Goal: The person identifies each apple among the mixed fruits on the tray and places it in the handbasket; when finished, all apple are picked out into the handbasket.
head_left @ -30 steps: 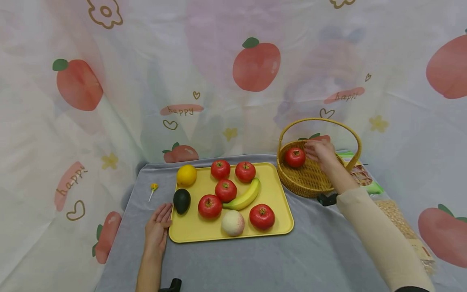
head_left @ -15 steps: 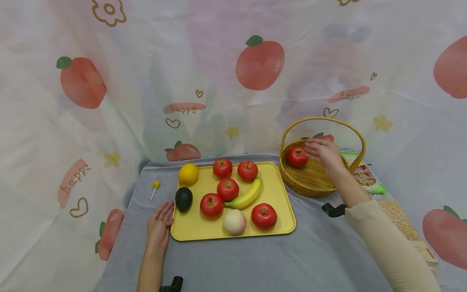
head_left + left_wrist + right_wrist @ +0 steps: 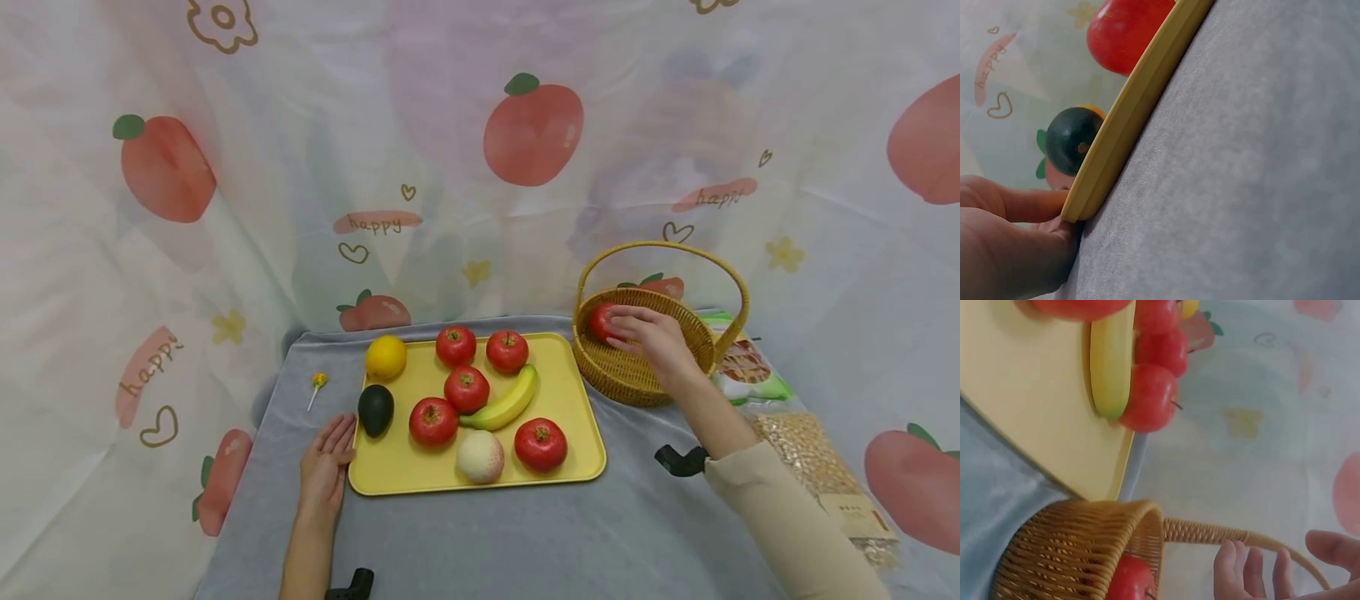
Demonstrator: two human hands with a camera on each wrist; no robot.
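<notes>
A wicker basket [image 3: 622, 387] with a tall handle stands at the back right, holding a red apple [image 3: 1130, 578]. Over the basket my right hand [image 3: 651, 340] hangs with fingers extended and nothing in them. Its fingertips partly cover the apple in the head view. My left hand [image 3: 324, 467] lies palm up at the left edge of a yellow tray [image 3: 480, 489], fingers straight. In the left wrist view its thumb and fingers touch the tray's corner. Several red apples [image 3: 541, 444], a banana [image 3: 504, 402], a peach [image 3: 480, 457], an avocado [image 3: 376, 409] and a lemon [image 3: 386, 357] lie on the tray.
A lollipop [image 3: 318, 382] lies left of the tray on the grey cloth [image 3: 495, 550]. Right of the basket are a green-and-white packet [image 3: 750, 371] and a clear bag of pale grains [image 3: 795, 442]. A printed curtain [image 3: 450, 125] rises behind the table.
My right hand has shifted slightly left and lower over the basket, and its fingers now overlap the apple there. My left hand stays at the tray's edge.
</notes>
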